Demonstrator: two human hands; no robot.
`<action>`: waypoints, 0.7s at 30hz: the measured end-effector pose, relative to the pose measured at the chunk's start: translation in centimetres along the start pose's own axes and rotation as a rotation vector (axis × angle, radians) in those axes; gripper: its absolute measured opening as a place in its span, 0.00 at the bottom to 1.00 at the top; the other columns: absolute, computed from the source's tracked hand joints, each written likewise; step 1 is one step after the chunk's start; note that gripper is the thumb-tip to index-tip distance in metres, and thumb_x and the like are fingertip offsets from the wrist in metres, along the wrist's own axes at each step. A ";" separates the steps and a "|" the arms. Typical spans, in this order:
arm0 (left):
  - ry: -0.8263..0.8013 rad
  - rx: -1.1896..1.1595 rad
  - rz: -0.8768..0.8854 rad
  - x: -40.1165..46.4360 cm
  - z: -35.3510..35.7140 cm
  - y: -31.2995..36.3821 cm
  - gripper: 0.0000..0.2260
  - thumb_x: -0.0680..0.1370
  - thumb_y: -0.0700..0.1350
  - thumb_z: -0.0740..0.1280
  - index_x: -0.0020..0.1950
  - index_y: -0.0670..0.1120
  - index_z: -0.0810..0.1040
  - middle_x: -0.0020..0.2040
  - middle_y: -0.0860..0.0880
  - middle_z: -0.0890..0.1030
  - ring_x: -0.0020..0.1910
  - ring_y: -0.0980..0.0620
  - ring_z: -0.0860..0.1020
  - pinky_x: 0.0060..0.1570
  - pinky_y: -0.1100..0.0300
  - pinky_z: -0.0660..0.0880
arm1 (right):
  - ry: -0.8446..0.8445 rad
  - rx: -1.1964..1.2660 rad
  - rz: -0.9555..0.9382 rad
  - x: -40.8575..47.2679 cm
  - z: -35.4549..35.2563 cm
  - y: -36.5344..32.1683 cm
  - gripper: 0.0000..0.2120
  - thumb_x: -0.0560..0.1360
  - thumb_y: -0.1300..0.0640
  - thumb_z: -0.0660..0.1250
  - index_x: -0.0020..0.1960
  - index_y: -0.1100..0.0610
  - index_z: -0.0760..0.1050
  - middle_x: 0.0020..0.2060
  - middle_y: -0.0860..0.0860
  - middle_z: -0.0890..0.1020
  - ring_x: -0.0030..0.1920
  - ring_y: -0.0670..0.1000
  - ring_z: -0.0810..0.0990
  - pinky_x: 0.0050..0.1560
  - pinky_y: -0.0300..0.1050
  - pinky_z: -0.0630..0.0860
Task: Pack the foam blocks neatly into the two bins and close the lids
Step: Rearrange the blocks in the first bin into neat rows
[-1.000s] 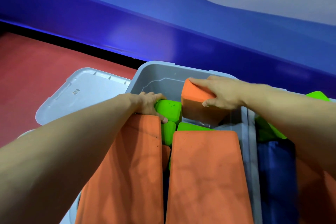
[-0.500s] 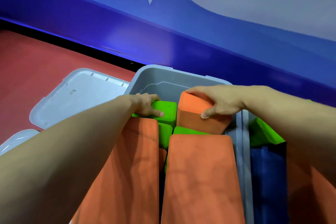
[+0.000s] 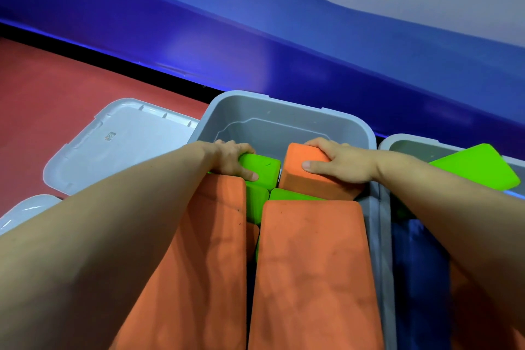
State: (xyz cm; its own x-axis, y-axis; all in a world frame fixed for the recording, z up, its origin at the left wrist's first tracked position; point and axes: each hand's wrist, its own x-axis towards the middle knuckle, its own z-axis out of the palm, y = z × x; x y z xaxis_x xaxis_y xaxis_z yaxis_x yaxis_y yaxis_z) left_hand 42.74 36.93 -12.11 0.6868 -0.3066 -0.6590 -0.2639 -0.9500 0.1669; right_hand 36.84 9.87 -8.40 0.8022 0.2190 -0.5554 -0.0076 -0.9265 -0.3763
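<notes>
A grey bin (image 3: 284, 111) stands in front of me, packed with foam. Two long orange blocks (image 3: 312, 270) lie side by side in its near part, with green blocks between and behind them. My left hand (image 3: 230, 159) grips a green block (image 3: 264, 169) at the bin's far left, thumb across its top. My right hand (image 3: 341, 165) grips a small orange block (image 3: 306, 176) at the far right and holds it tilted against the bin wall. A second grey bin (image 3: 412, 145) to the right holds a green block (image 3: 477, 167) and a blue block (image 3: 420, 278).
A grey lid (image 3: 119, 145) lies upside down on the red floor (image 3: 56, 94) left of the bin. Part of another lid (image 3: 25, 207) shows at the left edge. A blue padded wall (image 3: 284, 37) runs close behind both bins.
My right hand has lowered the small orange block deeper into the bin's far right corner. My left hand stays on the green block.
</notes>
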 end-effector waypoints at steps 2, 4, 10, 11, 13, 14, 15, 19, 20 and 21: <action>-0.004 -0.014 -0.010 0.3 0.1 -0.1 0.38 0.73 0.70 0.68 0.79 0.62 0.59 0.75 0.44 0.67 0.75 0.39 0.63 0.72 0.42 0.66 | -0.007 -0.012 0.001 0.4 0.1 -0.4 0.30 0.78 0.33 0.59 0.76 0.39 0.57 0.71 0.51 0.69 0.70 0.57 0.65 0.72 0.59 0.64; 0.001 -0.027 -0.017 0.5 0.1 -0.3 0.38 0.72 0.71 0.69 0.79 0.62 0.60 0.75 0.45 0.68 0.74 0.40 0.64 0.73 0.43 0.66 | -0.010 -0.020 0.006 0.6 0.1 -0.7 0.30 0.78 0.34 0.59 0.77 0.40 0.56 0.72 0.52 0.68 0.71 0.58 0.64 0.73 0.60 0.63; 0.012 -0.068 -0.020 0.5 0.3 -0.3 0.37 0.73 0.69 0.70 0.78 0.61 0.62 0.74 0.45 0.69 0.73 0.41 0.67 0.72 0.45 0.67 | -0.004 -0.071 0.022 0.6 1.6 -0.5 0.31 0.78 0.32 0.58 0.77 0.39 0.55 0.72 0.52 0.68 0.71 0.57 0.63 0.70 0.59 0.61; 0.015 -0.076 -0.024 0.4 0.3 -0.2 0.37 0.73 0.69 0.70 0.78 0.61 0.62 0.74 0.45 0.69 0.73 0.41 0.67 0.71 0.46 0.67 | 0.006 -0.079 0.023 0.5 1.8 -0.5 0.31 0.78 0.32 0.58 0.77 0.39 0.55 0.72 0.51 0.68 0.71 0.57 0.63 0.70 0.59 0.60; 0.028 -0.105 -0.028 0.2 0.2 -0.1 0.36 0.73 0.68 0.71 0.77 0.61 0.64 0.74 0.45 0.69 0.72 0.41 0.68 0.71 0.47 0.68 | 0.023 -0.106 0.024 0.6 2.1 -0.5 0.31 0.78 0.31 0.57 0.77 0.39 0.55 0.72 0.50 0.68 0.71 0.58 0.64 0.70 0.60 0.59; 0.030 -0.119 -0.031 0.2 0.2 -0.1 0.36 0.73 0.67 0.72 0.77 0.61 0.64 0.74 0.45 0.69 0.71 0.42 0.69 0.70 0.47 0.69 | 0.028 -0.109 0.027 0.6 2.3 -0.4 0.31 0.78 0.30 0.57 0.77 0.39 0.54 0.72 0.50 0.68 0.71 0.58 0.64 0.69 0.60 0.59; 0.031 -0.129 -0.033 0.1 0.2 0.0 0.35 0.73 0.66 0.72 0.76 0.61 0.65 0.74 0.46 0.70 0.70 0.42 0.70 0.69 0.48 0.70 | 0.035 -0.110 0.028 0.7 2.5 -0.4 0.31 0.78 0.30 0.57 0.76 0.39 0.55 0.71 0.50 0.68 0.71 0.57 0.64 0.69 0.60 0.59; 0.042 -0.155 -0.042 -0.1 0.1 0.0 0.34 0.72 0.65 0.73 0.76 0.61 0.66 0.73 0.46 0.70 0.69 0.42 0.72 0.68 0.48 0.72 | 0.066 -0.098 0.027 1.0 3.5 -0.1 0.29 0.77 0.30 0.56 0.75 0.38 0.56 0.69 0.49 0.69 0.69 0.56 0.65 0.67 0.59 0.58; 0.042 -0.153 -0.047 -0.1 0.1 0.0 0.34 0.72 0.66 0.73 0.75 0.61 0.66 0.73 0.45 0.69 0.69 0.42 0.71 0.68 0.48 0.72 | 0.080 -0.092 0.028 1.1 3.8 0.0 0.29 0.77 0.30 0.57 0.74 0.37 0.57 0.69 0.49 0.69 0.68 0.56 0.66 0.67 0.58 0.58; 0.047 -0.150 -0.052 -0.1 0.1 0.0 0.34 0.72 0.67 0.73 0.75 0.62 0.66 0.73 0.45 0.69 0.69 0.41 0.71 0.67 0.47 0.72 | 0.099 -0.088 0.029 1.2 4.2 0.1 0.28 0.77 0.30 0.57 0.74 0.37 0.57 0.68 0.49 0.70 0.68 0.56 0.66 0.67 0.58 0.58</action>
State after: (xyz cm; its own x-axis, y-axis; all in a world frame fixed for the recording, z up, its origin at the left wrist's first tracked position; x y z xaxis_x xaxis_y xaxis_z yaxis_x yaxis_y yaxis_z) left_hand 42.60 36.98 -12.11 0.7284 -0.2560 -0.6355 -0.1256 -0.9617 0.2435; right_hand 35.34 11.33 -12.19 0.8573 0.1649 -0.4877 0.0178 -0.9562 -0.2921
